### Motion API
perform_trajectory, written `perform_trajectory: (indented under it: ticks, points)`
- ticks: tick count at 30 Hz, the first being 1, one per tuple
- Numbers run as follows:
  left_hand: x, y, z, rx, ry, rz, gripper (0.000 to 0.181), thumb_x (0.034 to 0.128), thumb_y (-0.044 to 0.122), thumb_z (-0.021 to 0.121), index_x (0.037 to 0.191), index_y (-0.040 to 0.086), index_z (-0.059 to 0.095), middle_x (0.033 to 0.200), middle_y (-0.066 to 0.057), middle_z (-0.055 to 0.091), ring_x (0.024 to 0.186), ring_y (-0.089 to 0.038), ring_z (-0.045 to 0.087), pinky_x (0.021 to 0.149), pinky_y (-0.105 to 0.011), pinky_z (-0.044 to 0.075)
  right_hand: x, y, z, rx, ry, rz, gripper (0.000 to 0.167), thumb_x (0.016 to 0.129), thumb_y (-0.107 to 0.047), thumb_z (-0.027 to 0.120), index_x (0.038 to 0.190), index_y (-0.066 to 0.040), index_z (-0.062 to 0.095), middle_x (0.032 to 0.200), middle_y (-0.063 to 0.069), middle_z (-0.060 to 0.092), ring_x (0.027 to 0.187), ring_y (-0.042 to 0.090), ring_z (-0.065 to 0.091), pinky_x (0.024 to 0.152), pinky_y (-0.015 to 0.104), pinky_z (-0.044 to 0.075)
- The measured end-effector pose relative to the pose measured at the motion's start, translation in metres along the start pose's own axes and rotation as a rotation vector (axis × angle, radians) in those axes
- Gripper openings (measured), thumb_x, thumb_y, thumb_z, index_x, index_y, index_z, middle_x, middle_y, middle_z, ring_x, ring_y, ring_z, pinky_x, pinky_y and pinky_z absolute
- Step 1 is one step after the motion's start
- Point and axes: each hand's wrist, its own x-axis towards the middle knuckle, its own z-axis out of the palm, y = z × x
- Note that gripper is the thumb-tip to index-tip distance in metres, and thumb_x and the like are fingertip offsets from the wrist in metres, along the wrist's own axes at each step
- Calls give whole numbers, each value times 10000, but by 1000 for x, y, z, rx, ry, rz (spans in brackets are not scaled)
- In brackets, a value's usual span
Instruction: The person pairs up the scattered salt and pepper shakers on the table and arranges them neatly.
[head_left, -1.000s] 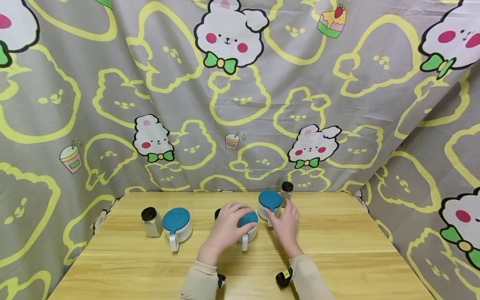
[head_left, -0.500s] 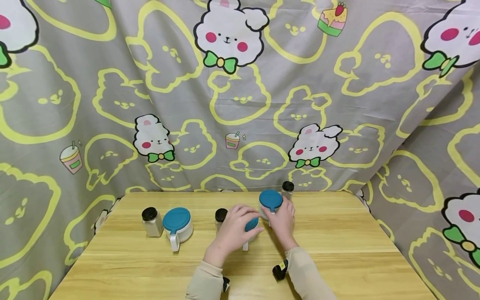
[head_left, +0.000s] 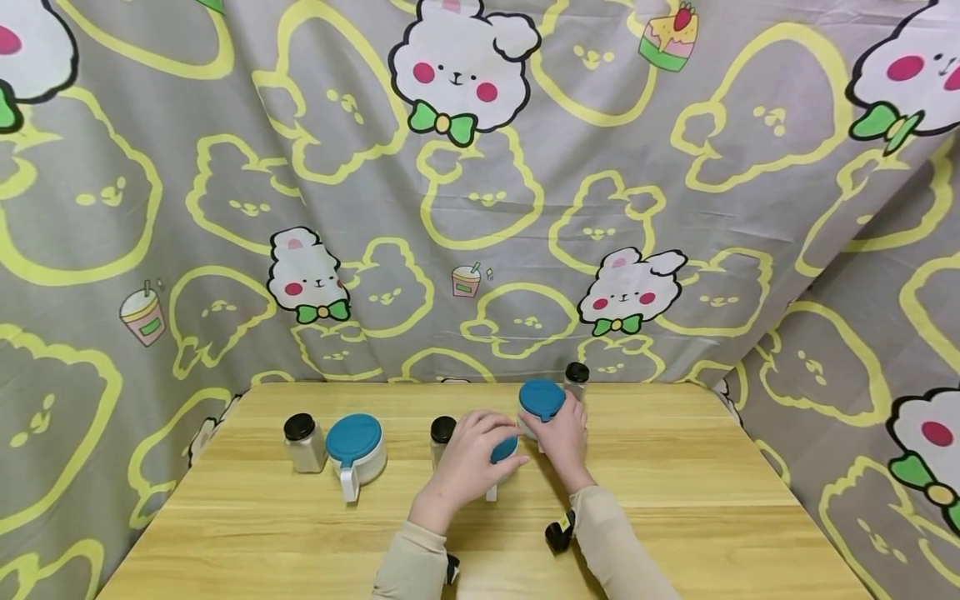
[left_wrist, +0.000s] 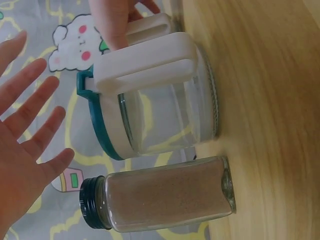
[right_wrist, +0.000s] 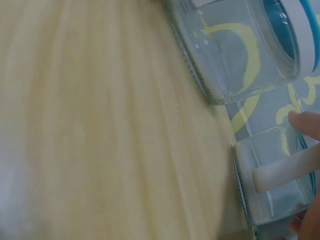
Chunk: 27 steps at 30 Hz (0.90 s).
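Observation:
My left hand [head_left: 468,462] hovers over the middle glass seasoning jar, whose blue lid [head_left: 504,450] it partly covers. In the left wrist view its fingers [left_wrist: 37,107] are spread, apart from that jar [left_wrist: 155,117]. Beside the jar stands a black-capped glass bottle [left_wrist: 165,195] of brownish powder. My right hand [head_left: 564,437] holds the rear seasoning jar [head_left: 542,396], thumb on one side and fingers on the other. The right wrist view shows this clear jar [right_wrist: 250,205] and its white handle [right_wrist: 285,172], with the hand partly cut off.
At the left of the wooden table [head_left: 247,517] stand another blue-lidded jar [head_left: 355,446] and a black-capped bottle [head_left: 303,446]. A further black-capped bottle [head_left: 577,379] stands behind my right hand. A patterned curtain [head_left: 480,208] hangs behind the table.
My right hand has shifted slightly left and closed in around the rear jar. My left hand has moved a little right, exposing more of the middle bottle. The last half second is nearly still.

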Motion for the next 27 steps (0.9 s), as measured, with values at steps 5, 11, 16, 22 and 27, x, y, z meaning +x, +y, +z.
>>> perform_trajectory:
  ticks: [5, 11, 16, 22, 27]
  points:
    - [-1, 1, 3, 1, 13, -10, 345, 860, 458, 704, 1109, 221, 728, 1161, 32, 678, 1158, -204, 567, 1034, -442, 442, 0, 1, -1, 11, 3, -1, 958, 718, -480, 827, 1407, 18, 386, 1341, 265, 476, 1248, 441, 439, 982, 642, 385]
    - [0, 0, 6, 1, 51, -22, 360, 865, 458, 698, 1099, 188, 739, 1145, 11, 689, 1143, -225, 582, 1000, -459, 463, 1, 3, -3, 34, 9, -4, 970, 705, -466, 838, 1407, 25, 384, 1343, 272, 471, 1257, 443, 427, 1008, 624, 374]
    - [2, -1, 6, 10, 72, -48, 336, 856, 447, 712, 1087, 206, 741, 1130, 23, 693, 1134, -219, 588, 1000, -458, 465, 1, 3, -6, 58, 8, -19, 955, 697, -432, 850, 1390, 39, 392, 1328, 278, 477, 1253, 449, 420, 1001, 610, 388]
    - [5, 1, 8, -13, 94, -95, 261, 877, 397, 703, 1062, 218, 744, 1120, 39, 696, 1119, -205, 588, 981, -456, 464, 0, 6, -11, 52, 26, -27, 905, 694, -408, 858, 1364, 13, 419, 1283, 261, 504, 1226, 437, 435, 985, 592, 405]
    - [9, 4, 8, -17, 76, -143, 277, 896, 420, 675, 1082, 225, 739, 1153, 52, 689, 1134, -193, 582, 985, -433, 461, -1, 8, -17, 57, 17, -26, 916, 700, -415, 854, 1379, 10, 410, 1305, 257, 493, 1237, 433, 427, 993, 591, 404]
